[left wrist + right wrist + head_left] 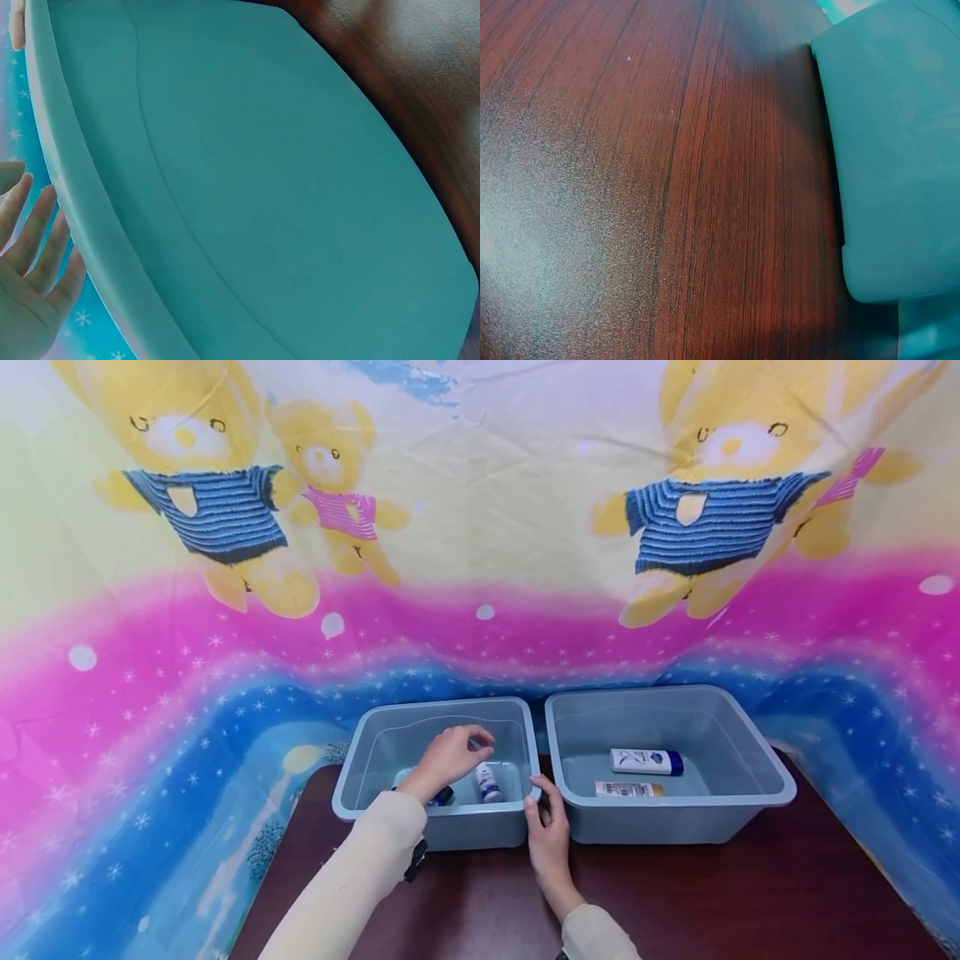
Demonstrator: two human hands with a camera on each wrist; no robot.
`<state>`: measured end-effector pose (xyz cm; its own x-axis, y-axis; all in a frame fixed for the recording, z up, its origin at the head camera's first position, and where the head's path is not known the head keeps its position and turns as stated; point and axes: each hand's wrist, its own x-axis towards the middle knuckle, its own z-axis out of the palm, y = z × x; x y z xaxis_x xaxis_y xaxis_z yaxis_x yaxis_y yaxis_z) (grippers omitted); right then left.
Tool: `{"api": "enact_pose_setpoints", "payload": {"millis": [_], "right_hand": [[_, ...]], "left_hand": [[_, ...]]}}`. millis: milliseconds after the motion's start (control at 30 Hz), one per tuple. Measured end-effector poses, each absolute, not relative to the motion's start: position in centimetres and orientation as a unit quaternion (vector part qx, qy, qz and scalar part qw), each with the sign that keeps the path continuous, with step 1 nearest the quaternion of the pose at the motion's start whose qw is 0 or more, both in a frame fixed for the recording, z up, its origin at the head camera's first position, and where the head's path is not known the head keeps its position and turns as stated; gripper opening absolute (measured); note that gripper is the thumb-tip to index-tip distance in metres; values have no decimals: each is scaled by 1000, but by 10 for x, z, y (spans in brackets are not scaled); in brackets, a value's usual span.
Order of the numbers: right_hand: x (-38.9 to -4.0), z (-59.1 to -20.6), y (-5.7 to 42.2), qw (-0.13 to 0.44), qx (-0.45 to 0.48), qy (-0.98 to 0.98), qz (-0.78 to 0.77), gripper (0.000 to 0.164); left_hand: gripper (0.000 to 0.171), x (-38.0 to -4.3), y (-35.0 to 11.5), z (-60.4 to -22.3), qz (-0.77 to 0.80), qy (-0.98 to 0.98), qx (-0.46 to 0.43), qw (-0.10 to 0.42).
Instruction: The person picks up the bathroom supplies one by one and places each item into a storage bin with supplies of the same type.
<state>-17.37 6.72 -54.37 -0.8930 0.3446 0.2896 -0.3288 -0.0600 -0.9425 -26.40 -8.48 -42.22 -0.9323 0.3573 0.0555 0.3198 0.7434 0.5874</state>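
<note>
My left hand (453,756) hangs over the left grey-blue plastic bin (480,831), its fingers loosely bent with nothing between them. In the left wrist view the same hand (34,277) shows spread fingers beyond the bin's rim (90,187). Below it in that bin lie a small white bottle (487,782) with blue markings and a dark blue item (442,796), partly hidden by the left wrist. At the bin's near right corner, my right hand (549,839) grips the rim with fingers and thumb.
To the right stands a second grey-blue bin (667,822), holding a white bottle (641,761) with a dark blue cap and a white tube (628,789) with a tan end. Both bins sit on a dark brown wooden table (675,893). A bear-printed cloth (480,527) hangs behind.
</note>
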Motion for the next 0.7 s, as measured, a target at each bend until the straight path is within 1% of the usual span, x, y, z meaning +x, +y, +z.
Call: {"api": "enact_pose_setpoints", "payload": {"millis": [167,300,433,700], "right_hand": [[-174,-544,68,221,-9,-643,733,32],[-173,-542,70,209,-19,-645,735,33],[-173,-541,70,210,-14,-643,737,33],[-173,-541,70,198,-23,-655,729,33]], "left_hand": [[21,-258,-88,-419,310,932,186,30],[21,-254,-89,-416,316,929,192,33],[22,-249,-90,-414,321,926,195,34],[22,-236,-93,-411,336,922,190,18]]}}
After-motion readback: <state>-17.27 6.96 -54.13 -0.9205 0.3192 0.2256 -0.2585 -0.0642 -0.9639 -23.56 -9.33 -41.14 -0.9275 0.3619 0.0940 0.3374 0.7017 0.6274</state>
